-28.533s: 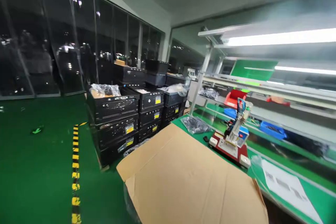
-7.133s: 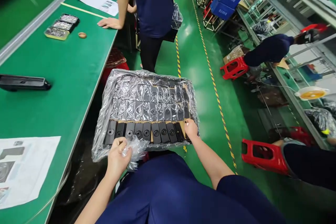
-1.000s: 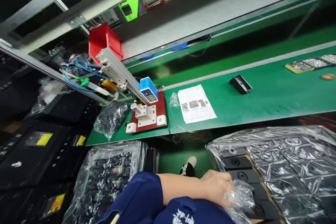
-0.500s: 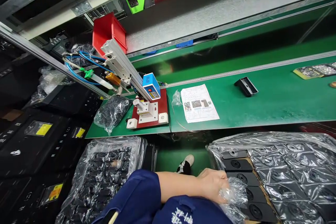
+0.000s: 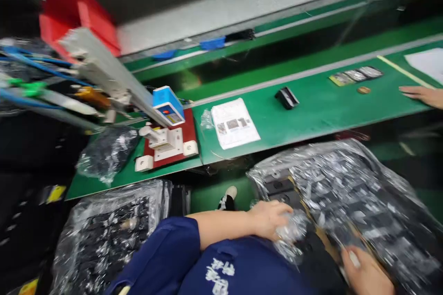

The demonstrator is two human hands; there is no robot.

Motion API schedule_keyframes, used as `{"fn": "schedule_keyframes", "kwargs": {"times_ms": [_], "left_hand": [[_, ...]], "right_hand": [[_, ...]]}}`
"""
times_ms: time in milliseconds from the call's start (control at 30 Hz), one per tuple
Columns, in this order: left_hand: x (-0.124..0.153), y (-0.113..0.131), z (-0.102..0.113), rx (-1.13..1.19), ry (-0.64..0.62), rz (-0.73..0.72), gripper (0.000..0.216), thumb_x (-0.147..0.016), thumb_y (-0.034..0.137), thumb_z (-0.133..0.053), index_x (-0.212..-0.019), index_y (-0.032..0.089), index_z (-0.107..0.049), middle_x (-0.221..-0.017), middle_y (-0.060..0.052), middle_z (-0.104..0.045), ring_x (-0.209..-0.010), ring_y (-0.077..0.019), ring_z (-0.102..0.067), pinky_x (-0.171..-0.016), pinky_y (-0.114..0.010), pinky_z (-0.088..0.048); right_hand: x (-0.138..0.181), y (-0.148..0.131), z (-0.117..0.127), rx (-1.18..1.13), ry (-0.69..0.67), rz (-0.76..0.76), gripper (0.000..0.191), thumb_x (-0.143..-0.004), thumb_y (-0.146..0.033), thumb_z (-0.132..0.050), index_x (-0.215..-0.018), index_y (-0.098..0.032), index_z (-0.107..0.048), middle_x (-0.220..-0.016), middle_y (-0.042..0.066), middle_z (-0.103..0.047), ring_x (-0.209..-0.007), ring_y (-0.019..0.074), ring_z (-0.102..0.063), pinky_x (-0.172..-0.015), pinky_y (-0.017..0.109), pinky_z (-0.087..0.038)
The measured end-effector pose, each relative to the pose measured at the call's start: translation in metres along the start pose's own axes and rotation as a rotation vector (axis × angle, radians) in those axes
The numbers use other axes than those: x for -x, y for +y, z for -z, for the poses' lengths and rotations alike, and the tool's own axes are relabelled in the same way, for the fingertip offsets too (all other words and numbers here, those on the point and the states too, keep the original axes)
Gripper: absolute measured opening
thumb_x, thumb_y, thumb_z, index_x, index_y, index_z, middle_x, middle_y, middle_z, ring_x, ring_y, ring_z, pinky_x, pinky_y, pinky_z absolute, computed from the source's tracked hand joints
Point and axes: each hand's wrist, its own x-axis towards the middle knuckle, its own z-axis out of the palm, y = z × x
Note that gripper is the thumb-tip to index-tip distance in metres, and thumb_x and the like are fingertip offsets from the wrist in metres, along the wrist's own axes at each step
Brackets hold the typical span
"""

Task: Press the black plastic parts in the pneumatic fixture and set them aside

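Head view: film [image 5: 293, 231] clutched by left hand [image 5: 268, 219] over black parts [image 5: 278, 186] in tray [image 5: 360, 148] near bench [image 5: 321, 110]; right hand [image 5: 367, 273] at tray, blurred, grip untellable. Uncovering apparently underway; film clearance called for next.

Motion blur softens your view, worst well left of printed sheet [image 5: 236, 123]; its fine print unreadable. Bench [image 5: 311, 106] around sheet evenly bright. Nearer you, right of sheet: plastic wrap [image 5: 332, 175] flecked with glare, your right hand [image 5: 367, 271] smeared. Far left of sheet: crates [image 5: 27, 152] lost in gloom, red bin [image 5: 98, 23] stretched.
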Motion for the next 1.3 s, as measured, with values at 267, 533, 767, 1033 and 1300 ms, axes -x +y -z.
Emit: {"fn": "schedule_keyframes", "kwargs": {"times_ms": [267, 533, 767, 1033, 1300], "left_hand": [[-0.01, 0.013, -0.015, 0.148, -0.068, -0.023, 0.019, -0.069, 0.011, -0.06, -0.086, 0.02, -0.062, -0.143, -0.008, -0.047, -0.116, -0.0258, -0.058, -0.091, -0.036, -0.051], [-0.022, 0.03, -0.012, 0.154, -0.168, -0.084, 0.016, -0.065, 0.013, -0.063, -0.079, 0.019, -0.06, -0.152, -0.004, -0.036, -0.109, -0.0289, -0.062, -0.085, -0.037, -0.052], [-0.048, 0.047, -0.004, 0.186, -0.286, -0.268, 0.025, -0.063, 0.011, -0.062, -0.086, 0.021, -0.063, -0.157, 0.001, -0.026, -0.114, -0.0287, -0.058, -0.09, -0.038, -0.05], [-0.039, 0.04, -0.023, 0.295, -0.039, -0.179, 0.006, -0.073, 0.022, -0.056, -0.067, 0.02, -0.056, -0.076, -0.005, -0.062, -0.078, -0.0213, -0.057, -0.075, -0.033, -0.048], [-0.014, 0.025, -0.001, 0.555, 0.127, 0.295, 0.055, -0.065, 0.019, -0.056, -0.12, 0.019, -0.049, -0.081, 0.001, -0.063, -0.073, -0.0171, -0.061, -0.071, -0.03, -0.051]], "right_hand": [[0.024, 0.009, 0.021, -0.006, -0.204, -0.263, 0.018, -0.081, -0.027, -0.045, -0.077, -0.02, -0.06, -0.083, 0.008, -0.067, -0.081, 0.0199, -0.063, -0.077, 0.028, -0.048], [0.045, 0.003, 0.042, -0.158, -0.085, -0.299, 0.019, -0.087, -0.029, -0.045, -0.077, -0.019, -0.057, -0.079, 0.007, -0.063, -0.074, 0.0197, -0.06, -0.073, 0.03, -0.046], [0.051, -0.08, 0.065, -0.567, -0.091, -0.133, 0.017, -0.09, -0.028, -0.051, -0.077, -0.02, -0.059, -0.077, 0.003, -0.062, -0.073, 0.0166, -0.059, -0.072, 0.028, -0.047], [0.024, -0.1, 0.042, -1.192, -0.352, -0.475, 0.026, -0.073, -0.041, -0.071, -0.073, -0.018, -0.059, -0.067, -0.002, -0.057, -0.059, 0.011, -0.048, -0.056, 0.024, -0.039], [0.002, -0.132, 0.009, -1.325, -0.446, -0.35, 0.019, -0.07, -0.034, -0.071, -0.074, -0.018, -0.062, -0.072, -0.002, -0.061, -0.06, 0.0103, -0.051, -0.061, 0.023, -0.042]]}}
